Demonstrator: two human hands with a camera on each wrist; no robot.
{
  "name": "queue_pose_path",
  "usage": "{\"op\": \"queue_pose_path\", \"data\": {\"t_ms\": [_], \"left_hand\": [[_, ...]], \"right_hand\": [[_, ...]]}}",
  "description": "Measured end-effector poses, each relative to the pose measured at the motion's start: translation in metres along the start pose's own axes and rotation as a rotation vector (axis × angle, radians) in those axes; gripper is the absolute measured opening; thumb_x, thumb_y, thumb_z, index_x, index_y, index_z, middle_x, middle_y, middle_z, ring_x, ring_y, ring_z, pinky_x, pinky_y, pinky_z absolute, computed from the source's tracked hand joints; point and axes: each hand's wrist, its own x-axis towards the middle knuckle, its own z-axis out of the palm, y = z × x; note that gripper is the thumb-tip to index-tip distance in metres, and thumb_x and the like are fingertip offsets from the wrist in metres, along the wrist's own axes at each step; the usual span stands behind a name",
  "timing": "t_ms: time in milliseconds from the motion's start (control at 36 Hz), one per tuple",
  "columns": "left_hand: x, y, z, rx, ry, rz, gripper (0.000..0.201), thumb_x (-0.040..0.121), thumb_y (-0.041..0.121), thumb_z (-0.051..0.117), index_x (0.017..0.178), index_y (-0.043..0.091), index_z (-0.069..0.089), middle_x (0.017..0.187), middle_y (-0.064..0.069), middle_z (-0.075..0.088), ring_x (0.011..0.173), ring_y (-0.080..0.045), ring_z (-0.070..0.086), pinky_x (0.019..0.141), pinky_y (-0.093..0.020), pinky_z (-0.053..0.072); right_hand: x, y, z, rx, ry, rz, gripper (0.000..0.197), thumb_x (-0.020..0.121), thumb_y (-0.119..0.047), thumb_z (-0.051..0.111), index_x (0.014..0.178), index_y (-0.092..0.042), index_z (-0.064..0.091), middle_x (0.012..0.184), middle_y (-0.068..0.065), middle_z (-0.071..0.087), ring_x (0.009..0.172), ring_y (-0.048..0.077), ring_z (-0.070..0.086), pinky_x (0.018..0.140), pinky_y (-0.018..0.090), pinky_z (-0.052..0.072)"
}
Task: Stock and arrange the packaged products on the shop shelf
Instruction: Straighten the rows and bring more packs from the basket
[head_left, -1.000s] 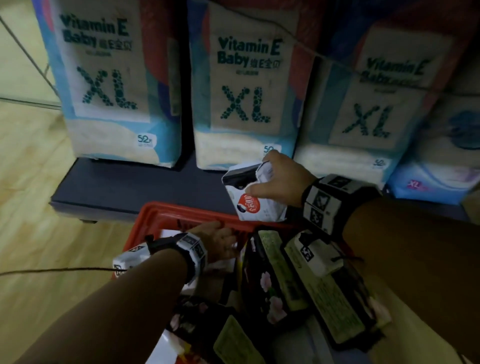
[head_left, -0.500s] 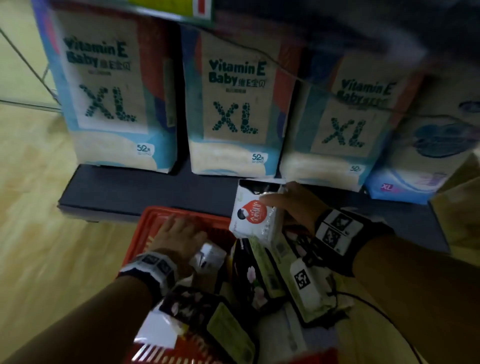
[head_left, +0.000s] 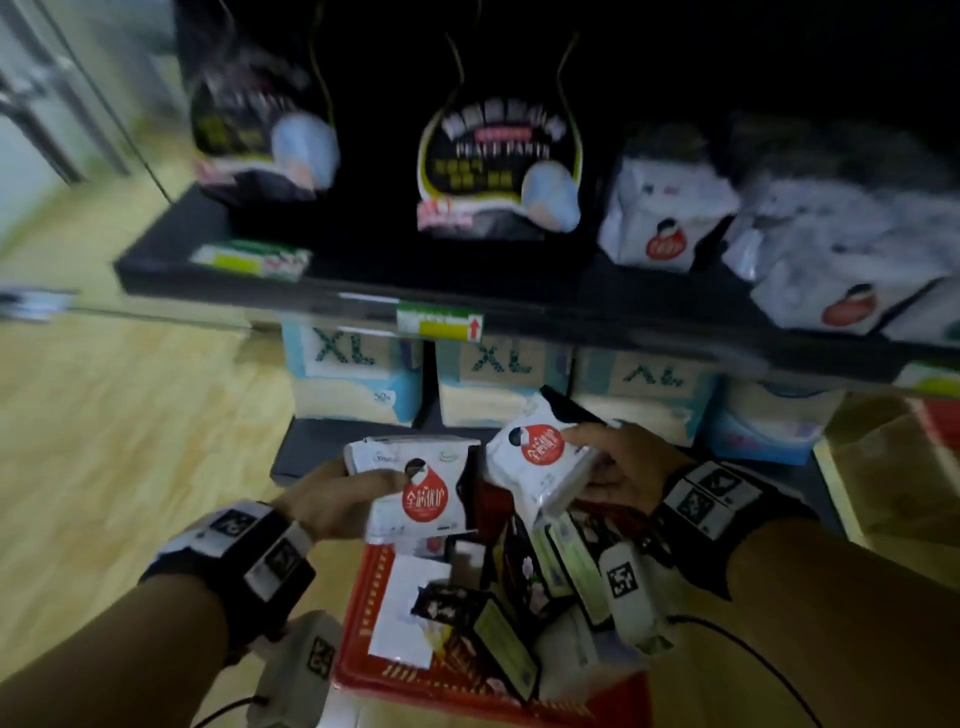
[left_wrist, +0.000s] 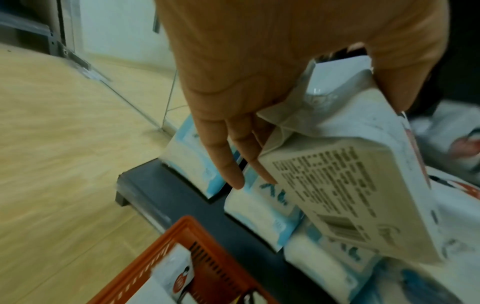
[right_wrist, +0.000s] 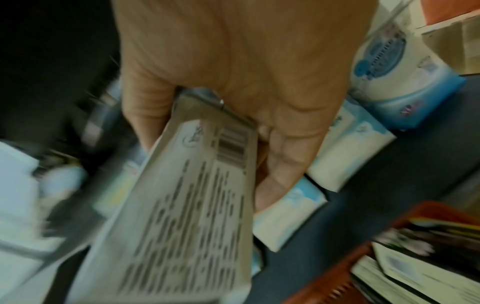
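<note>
My left hand (head_left: 337, 499) grips a white pack with a red drop logo (head_left: 421, 488) above the red basket (head_left: 374, 597). In the left wrist view the same pack (left_wrist: 358, 185) shows its barcode side, with my thumb and fingers (left_wrist: 228, 160) on opposite faces. My right hand (head_left: 618, 473) grips a second white pack with the red logo (head_left: 540, 462), tilted, just right of the first. In the right wrist view that pack (right_wrist: 187, 216) is blurred. Matching white packs (head_left: 670, 223) stand on the upper shelf (head_left: 363, 291) at the right.
Black packs (head_left: 498, 171) stand on the upper shelf's left and middle. Large XL diaper bags (head_left: 358, 379) fill the bottom shelf (left_wrist: 145, 185). The basket holds several dark and white packs (head_left: 524, 587). Wooden floor (head_left: 130, 441) lies to the left; a cardboard box (head_left: 893, 467) sits at right.
My left hand has lifted a white pack out of the basket. My right hand has raised its pack. The head view has tilted up, so the upper shelf shows.
</note>
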Motion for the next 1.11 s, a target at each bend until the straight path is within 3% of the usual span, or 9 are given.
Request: {"op": "queue_pose_path", "data": {"t_ms": [56, 194, 250, 333, 500, 611, 694, 972, 1111], "left_hand": [[-0.028, 0.031, -0.004, -0.042, 0.003, 0.038, 0.016, 0.09, 0.001, 0.053, 0.095, 0.015, 0.061, 0.072, 0.001, 0.074, 0.063, -0.012, 0.071, 0.048, -0.022, 0.054], [-0.105, 0.113, -0.007, -0.076, -0.006, 0.116, 0.022, 0.093, -0.003, 0.046, 0.1, 0.011, 0.061, 0.076, -0.002, 0.075, 0.067, -0.014, 0.072, 0.05, -0.021, 0.054], [-0.139, 0.148, -0.007, -0.036, -0.01, 0.166, 0.019, 0.086, 0.002, 0.061, 0.103, 0.009, 0.061, 0.078, -0.004, 0.075, 0.068, -0.016, 0.072, 0.052, -0.023, 0.055], [-0.186, 0.201, -0.012, 0.057, -0.004, 0.248, 0.071, 0.05, 0.035, 0.092, 0.111, 0.014, 0.062, 0.095, -0.008, 0.074, 0.089, -0.028, 0.07, 0.074, -0.041, 0.056], [-0.257, 0.305, -0.01, 0.035, -0.03, 0.405, 0.045, 0.084, 0.006, 0.06, 0.128, 0.012, 0.052, 0.112, -0.014, 0.069, 0.104, -0.034, 0.065, 0.087, -0.045, 0.052], [-0.304, 0.37, 0.017, 0.107, 0.043, 0.608, 0.028, 0.088, -0.002, 0.054, 0.114, 0.009, 0.059, 0.094, -0.012, 0.074, 0.084, -0.026, 0.072, 0.064, -0.032, 0.058], [-0.325, 0.412, 0.04, 0.107, 0.077, 0.695, 0.022, 0.087, -0.005, 0.055, 0.107, 0.003, 0.061, 0.086, -0.016, 0.074, 0.076, -0.026, 0.072, 0.059, -0.032, 0.058], [-0.328, 0.504, 0.131, 0.184, -0.039, 0.824, 0.041, 0.079, 0.001, 0.069, 0.119, 0.0, 0.058, 0.111, -0.027, 0.066, 0.104, -0.042, 0.062, 0.094, -0.051, 0.048], [-0.306, 0.544, 0.179, 0.188, 0.052, 0.859, 0.027, 0.079, -0.002, 0.067, 0.104, 0.002, 0.06, 0.096, -0.018, 0.072, 0.088, -0.031, 0.07, 0.075, -0.043, 0.059]], "right_hand": [[-0.028, -0.022, 0.003, 0.019, -0.039, -0.032, 0.009, 0.083, -0.015, 0.071, 0.089, -0.011, 0.066, 0.091, 0.02, 0.073, 0.083, 0.033, 0.072, 0.068, 0.04, 0.06], [-0.107, -0.077, 0.005, 0.064, -0.09, -0.077, 0.038, 0.075, -0.015, 0.078, 0.111, -0.016, 0.064, 0.106, 0.016, 0.072, 0.098, 0.035, 0.068, 0.076, 0.046, 0.058], [-0.143, -0.103, 0.003, 0.048, -0.101, -0.105, 0.038, 0.076, -0.015, 0.077, 0.112, -0.017, 0.064, 0.108, 0.017, 0.071, 0.098, 0.035, 0.068, 0.073, 0.044, 0.058], [-0.198, -0.145, -0.002, 0.024, -0.136, -0.176, 0.031, 0.08, -0.011, 0.074, 0.11, -0.013, 0.066, 0.104, 0.017, 0.072, 0.093, 0.032, 0.07, 0.069, 0.043, 0.058], [-0.301, -0.231, -0.03, 0.067, -0.193, -0.429, 0.033, 0.07, 0.002, 0.077, 0.102, -0.005, 0.07, 0.1, 0.023, 0.07, 0.088, 0.035, 0.068, 0.091, 0.053, 0.051], [-0.366, -0.28, -0.055, 0.083, -0.16, -0.585, 0.068, 0.054, 0.001, 0.084, 0.118, -0.002, 0.058, 0.114, 0.029, 0.064, 0.109, 0.046, 0.059, 0.103, 0.058, 0.041], [-0.403, -0.307, -0.078, 0.086, -0.106, -0.693, 0.07, 0.055, -0.003, 0.081, 0.12, -0.003, 0.055, 0.114, 0.027, 0.064, 0.102, 0.041, 0.063, 0.094, 0.052, 0.048], [-0.428, -0.344, -0.197, 0.224, 0.01, -0.878, 0.058, 0.07, -0.002, 0.072, 0.125, -0.003, 0.054, 0.113, 0.024, 0.067, 0.104, 0.041, 0.065, 0.089, 0.053, 0.053], [-0.412, -0.36, -0.277, 0.265, 0.183, -0.885, 0.045, 0.077, 0.0, 0.071, 0.117, -0.007, 0.052, 0.104, 0.02, 0.071, 0.086, 0.033, 0.072, 0.067, 0.041, 0.059]]}}
